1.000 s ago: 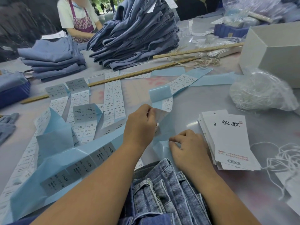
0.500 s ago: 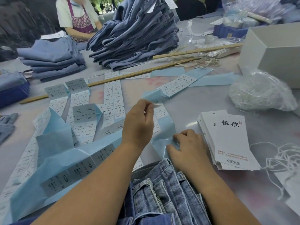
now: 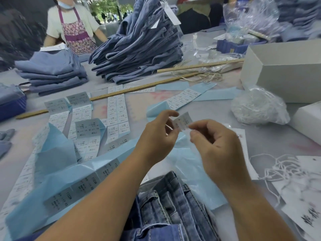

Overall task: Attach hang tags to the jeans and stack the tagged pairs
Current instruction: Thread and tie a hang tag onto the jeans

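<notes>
Both hands pinched one small sticker label (image 3: 182, 121).
Left hand (image 3: 157, 139) gripped its nine o'clock edge, right hand (image 3: 215, 145) its five o'clock corner — above the jeans (image 3: 173, 206).

A small white printed sticker label (image 3: 182, 121) is pinched between the left hand (image 3: 157, 139) and the right hand (image 3: 215, 145), lifted clear of the tabletop (image 3: 217, 108). Faded blue jeans (image 3: 172, 206) lie folded at the near edge, waistband and belt loops facing up. Strips of label sheets (image 3: 118, 117) on pale blue backing spread flat to the left. White hang tags (image 3: 243, 141) with dark characters rest at right, partly hidden by the right hand. A tall stack of jeans (image 3: 139, 49) stands at the far side
</notes>
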Motion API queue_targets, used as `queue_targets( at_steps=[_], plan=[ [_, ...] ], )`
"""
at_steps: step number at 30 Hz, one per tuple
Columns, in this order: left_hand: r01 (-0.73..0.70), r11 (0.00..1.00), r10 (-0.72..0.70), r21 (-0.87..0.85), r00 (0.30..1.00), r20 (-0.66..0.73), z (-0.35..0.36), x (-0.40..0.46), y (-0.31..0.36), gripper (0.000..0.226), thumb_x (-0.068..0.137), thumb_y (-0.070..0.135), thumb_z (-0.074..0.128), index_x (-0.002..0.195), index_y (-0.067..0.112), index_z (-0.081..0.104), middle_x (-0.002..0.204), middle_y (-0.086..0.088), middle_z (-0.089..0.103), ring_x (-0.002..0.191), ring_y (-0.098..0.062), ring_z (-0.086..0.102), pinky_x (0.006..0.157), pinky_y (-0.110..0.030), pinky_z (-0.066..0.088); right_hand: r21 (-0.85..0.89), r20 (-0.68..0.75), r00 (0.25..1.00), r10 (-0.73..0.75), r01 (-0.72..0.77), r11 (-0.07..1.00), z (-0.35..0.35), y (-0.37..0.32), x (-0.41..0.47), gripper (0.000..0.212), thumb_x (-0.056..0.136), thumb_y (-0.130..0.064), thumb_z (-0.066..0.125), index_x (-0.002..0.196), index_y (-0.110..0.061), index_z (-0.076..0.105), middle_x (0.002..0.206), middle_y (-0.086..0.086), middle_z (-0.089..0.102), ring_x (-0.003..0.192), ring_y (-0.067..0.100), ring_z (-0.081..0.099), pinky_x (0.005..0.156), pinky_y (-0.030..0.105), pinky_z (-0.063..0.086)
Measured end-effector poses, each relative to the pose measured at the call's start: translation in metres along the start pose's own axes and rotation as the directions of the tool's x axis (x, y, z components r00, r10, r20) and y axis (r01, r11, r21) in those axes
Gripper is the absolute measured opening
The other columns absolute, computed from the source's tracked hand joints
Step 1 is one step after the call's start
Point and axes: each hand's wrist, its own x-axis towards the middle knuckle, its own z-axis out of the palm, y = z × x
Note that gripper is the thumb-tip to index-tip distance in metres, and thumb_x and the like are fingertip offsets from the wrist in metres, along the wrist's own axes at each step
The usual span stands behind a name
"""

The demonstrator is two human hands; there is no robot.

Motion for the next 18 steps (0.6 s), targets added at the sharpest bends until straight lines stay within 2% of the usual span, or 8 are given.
queue_targets(
  at_steps=[2, 5, 6, 8, 9, 11, 14, 18],
  plan=[
    [-0.043, 0.999, 0.041, 0.017, 0.996, 0.074, -0.002, 0.000, 0.014, 0.037, 0.093, 0.015, 0.065, 0.124, 0.031, 0.051, 0.088, 0.013, 0.061, 0.079, -0.010, 0.062, 0.066, -0.020, 0.053, -0.048, 0.032, 0.999, -0.023, 0.025, 0.999, -0.016, -0.013, 0.006, 0.010, 0.087, -0.017, 0.065, 0.082, -0.024, 0.071, 0.071, -0.013, 0.068, 0.061, 0.003, 0.058, 0.054, 0.012, 0.044],
    [-0.119, 0.992, 0.108, 0.049, 0.977, 0.186, -0.004, 0.000, 0.039, 0.048, 0.091, 0.013, 0.065, 0.132, 0.031, 0.045, 0.088, 0.013, 0.061, 0.078, -0.007, 0.061, 0.066, -0.018, 0.051, -0.298, 0.082, 0.994, -0.069, 0.090, 0.950, -0.043, -0.020, 0.019, 0.013, 0.087, -0.015, 0.067, 0.090, -0.026, 0.072, 0.074, -0.012, 0.065, 0.073, 0.003, 0.058, 0.061, 0.006, 0.041],
    [-0.159, 0.985, 0.138, 0.072, 0.963, 0.231, -0.005, -0.001, 0.048, 0.052, 0.091, 0.011, 0.065, 0.134, 0.029, 0.043, 0.088, 0.013, 0.061, 0.078, -0.007, 0.061, 0.067, -0.019, 0.052, -0.385, 0.098, 0.992, -0.074, 0.106, 0.917, -0.052, -0.021, 0.023, 0.015, 0.087, -0.014, 0.068, 0.095, -0.026, 0.073, 0.080, -0.012, 0.064, 0.079, 0.006, 0.056, 0.067, 0.009, 0.041],
    [-0.251, 0.959, 0.200, 0.129, 0.927, 0.316, -0.003, -0.002, 0.066, 0.057, 0.089, 0.006, 0.063, 0.138, 0.026, 0.041, 0.088, 0.010, 0.061, 0.079, -0.009, 0.062, 0.070, -0.027, 0.054, -0.496, 0.139, 0.988, -0.065, 0.126, 0.859, -0.065, -0.019, 0.027, 0.018, 0.087, -0.014, 0.069, 0.102, -0.024, 0.073, 0.093, -0.006, 0.062, 0.093, 0.013, 0.053, 0.079, 0.024, 0.043],
    [-0.286, 0.946, 0.220, 0.151, 0.911, 0.348, -0.001, -0.002, 0.074, 0.058, 0.088, 0.004, 0.063, 0.138, 0.024, 0.041, 0.088, 0.006, 0.062, 0.080, -0.013, 0.062, 0.071, -0.033, 0.055, -0.514, 0.156, 0.986, -0.054, 0.128, 0.848, -0.070, -0.018, 0.027, 0.018, 0.087, -0.015, 0.070, 0.102, -0.023, 0.074, 0.096, -0.004, 0.061, 0.095, 0.015, 0.052, 0.080, 0.028, 0.041],
    [-0.321, 0.930, 0.234, 0.178, 0.892, 0.386, 0.004, -0.002, 0.087, 0.061, 0.085, 0.001, 0.061, 0.139, 0.022, 0.041, 0.089, 0.001, 0.064, 0.081, -0.019, 0.061, 0.074, -0.044, 0.054, -0.513, 0.170, 0.984, -0.044, 0.127, 0.849, -0.077, -0.015, 0.026, 0.013, 0.085, -0.014, 0.073, 0.095, -0.022, 0.075, 0.094, -0.003, 0.061, 0.090, 0.013, 0.052, 0.075, 0.025, 0.038],
    [-0.326, 0.923, 0.223, 0.203, 0.885, 0.408, 0.013, 0.001, 0.100, 0.065, 0.084, 0.002, 0.062, 0.142, 0.021, 0.038, 0.092, 0.000, 0.065, 0.082, -0.020, 0.060, 0.076, -0.045, 0.054, -0.498, 0.144, 0.988, -0.049, 0.116, 0.859, -0.086, -0.010, 0.024, 0.010, 0.083, -0.012, 0.073, 0.084, -0.021, 0.076, 0.083, -0.006, 0.064, 0.073, 0.000, 0.052, 0.063, 0.008, 0.035],
    [-0.220, 0.947, 0.135, 0.236, 0.934, 0.330, 0.025, 0.008, 0.102, 0.063, 0.090, 0.019, 0.063, 0.144, 0.028, 0.032, 0.098, 0.008, 0.062, 0.087, -0.014, 0.060, 0.080, -0.042, 0.056, -0.367, 0.065, 0.998, 0.005, 0.020, 0.930, -0.095, -0.003, 0.024, 0.022, 0.085, -0.013, 0.071, 0.074, -0.032, 0.071, 0.068, -0.017, 0.066, 0.069, -0.007, 0.059, 0.058, 0.003, 0.039]
  ],
)
